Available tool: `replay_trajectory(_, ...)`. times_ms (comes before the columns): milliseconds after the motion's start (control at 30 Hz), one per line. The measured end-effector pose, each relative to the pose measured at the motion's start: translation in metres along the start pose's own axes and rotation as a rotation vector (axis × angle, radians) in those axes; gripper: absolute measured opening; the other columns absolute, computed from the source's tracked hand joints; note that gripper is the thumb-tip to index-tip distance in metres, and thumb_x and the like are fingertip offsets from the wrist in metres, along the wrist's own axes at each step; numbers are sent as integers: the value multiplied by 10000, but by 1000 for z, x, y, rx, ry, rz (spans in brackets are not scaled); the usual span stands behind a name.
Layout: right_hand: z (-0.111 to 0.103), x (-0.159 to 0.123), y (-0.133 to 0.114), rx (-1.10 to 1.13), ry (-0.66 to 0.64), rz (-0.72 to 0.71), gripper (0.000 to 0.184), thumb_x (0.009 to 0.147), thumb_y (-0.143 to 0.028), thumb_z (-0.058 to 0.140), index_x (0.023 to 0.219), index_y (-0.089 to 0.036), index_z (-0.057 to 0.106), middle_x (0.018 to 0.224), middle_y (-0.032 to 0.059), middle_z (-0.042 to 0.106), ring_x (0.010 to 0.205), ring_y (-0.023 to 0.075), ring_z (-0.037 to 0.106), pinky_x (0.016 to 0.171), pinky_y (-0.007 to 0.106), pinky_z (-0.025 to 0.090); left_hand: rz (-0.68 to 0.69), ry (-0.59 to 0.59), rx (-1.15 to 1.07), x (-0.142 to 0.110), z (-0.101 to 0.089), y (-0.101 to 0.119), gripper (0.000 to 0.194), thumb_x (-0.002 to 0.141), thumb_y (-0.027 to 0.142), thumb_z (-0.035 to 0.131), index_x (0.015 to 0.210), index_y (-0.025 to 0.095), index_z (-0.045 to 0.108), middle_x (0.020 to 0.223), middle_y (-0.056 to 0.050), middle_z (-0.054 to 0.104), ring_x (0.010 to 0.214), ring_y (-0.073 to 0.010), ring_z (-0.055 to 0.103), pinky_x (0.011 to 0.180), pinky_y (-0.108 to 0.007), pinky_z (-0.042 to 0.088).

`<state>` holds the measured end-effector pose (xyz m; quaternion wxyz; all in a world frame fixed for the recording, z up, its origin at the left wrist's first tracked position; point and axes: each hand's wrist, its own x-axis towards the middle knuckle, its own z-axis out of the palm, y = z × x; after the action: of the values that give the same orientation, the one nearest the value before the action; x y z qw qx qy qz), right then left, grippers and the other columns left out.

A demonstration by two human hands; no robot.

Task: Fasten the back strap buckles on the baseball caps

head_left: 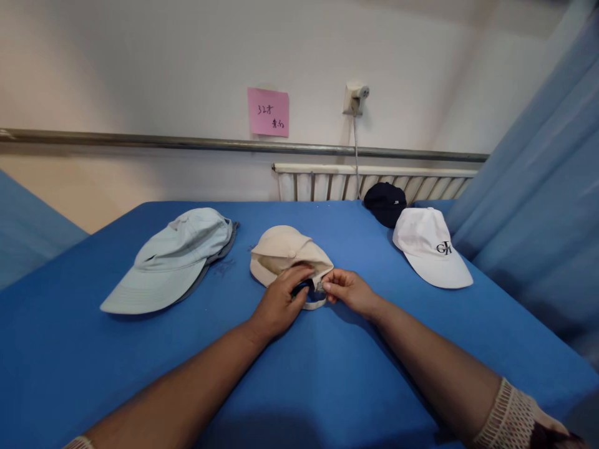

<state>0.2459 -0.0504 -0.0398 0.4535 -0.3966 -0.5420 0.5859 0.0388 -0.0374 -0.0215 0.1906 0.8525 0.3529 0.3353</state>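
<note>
Two bare hands belong to one person, the left grip (283, 300) and the right grip (350, 290), each with slender fingers and a thumb. Both forearms, the left forearm (185, 383) and the right forearm (433, 365), are uncovered and slim at the wrist, widening toward the elbow. The right sleeve (512, 415) is a cream knit: a ribbed band edges it, followed by a textured section flecked with small reddish and darker dots, then a very dark patch toward the lower right corner. Only a sliver of the left sleeve (79, 443) shows, its cream edge also ribbed.
</note>
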Motion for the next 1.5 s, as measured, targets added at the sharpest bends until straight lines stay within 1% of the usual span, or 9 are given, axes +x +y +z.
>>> replay_trajectory(133, 0, 0, 0, -66, 49, 5, 329, 727, -477, 760, 764, -185, 613, 631, -35, 605, 538, 93, 528, 568, 228, 464, 11, 9, -12, -3, -4, 7, 339, 886, 216, 553, 1215, 237, 629, 1162, -88, 670, 1098, -229, 614, 986, -416, 492)
replay_trajectory(400, 3, -4, 0, -40, -84, -53, 230, 771, -395, 724, 808, -193, 622, 716, -27, 638, 583, 95, 559, 605, 240, 490, -91, -58, -105, -4, -1, 10, 304, 873, 271, 598, 1170, 249, 656, 1009, -28, 735, 888, -184, 682, 813, -304, 533)
replay_trajectory(500, 5, -5, 1, -66, -84, -89, 167, 795, -345, 684, 812, -194, 615, 723, -28, 633, 603, 96, 562, 624, 239, 480, -143, -68, -164, -5, 0, 10, 344, 866, 285, 608, 1203, 233, 644, 960, -19, 748, 831, -173, 692, 790, -291, 540)
replay_trajectory(700, 13, -8, 4, -237, 92, -141, 106, 796, -282, 644, 846, -215, 579, 713, -39, 593, 625, 116, 552, 622, 243, 450, -196, -11, -278, -6, -1, 11, 348, 862, 257, 582, 1194, 187, 661, 1004, -56, 756, 893, -190, 706, 841, -318, 557)
replay_trajectory(833, 12, -11, 0, -534, 175, -228, 63, 814, -214, 621, 849, -223, 570, 762, -22, 593, 621, 122, 536, 610, 250, 423, -230, 9, -332, -7, 1, 10, 350, 853, 245, 592, 1187, 185, 676, 1010, -59, 763, 919, -197, 713, 896, -350, 556)
replay_trajectory(933, 12, -15, -7, -721, 170, -304, 118, 809, -173, 637, 893, -225, 572, 828, -8, 587, 653, 126, 543, 630, 257, 425, -259, 23, -408, -7, 3, 10, 354, 845, 248, 608, 1185, 179, 677, 1032, -68, 764, 940, -207, 717, 910, -367, 560)
replay_trajectory(1067, 14, -18, -11, -788, 138, -332, 206, 794, -165, 675, 944, -224, 546, 862, -4, 591, 735, 148, 583, 696, 280, 462, -288, 18, -464, -7, 3, 11, 361, 833, 254, 628, 1182, 177, 680, 1049, -76, 764, 963, -223, 719, 917, -386, 565)
replay_trajectory(1300, 18, -20, -13, -897, 153, -469, 150, 875, -194, 600, 1002, -217, 524, 929, 41, 602, 822, 183, 606, 742, 311, 490, -294, 16, -509, -7, 0, 17, 366, 831, 245, 631, 1187, 167, 671, 1056, -86, 760, 972, -228, 717, 930, -397, 561)
replay_trajectory(1500, 14, -20, -16, -951, 150, -522, 158, 872, -188, 599, 1012, -215, 532, 932, 46, 626, 850, 196, 618, 758, 319, 498, -234, 20, -430, -8, -1, 19, 389, 852, 238, 597, 1233, 163, 618, 1091, -92, 743, 954, -211, 715, 895, -367, 564)
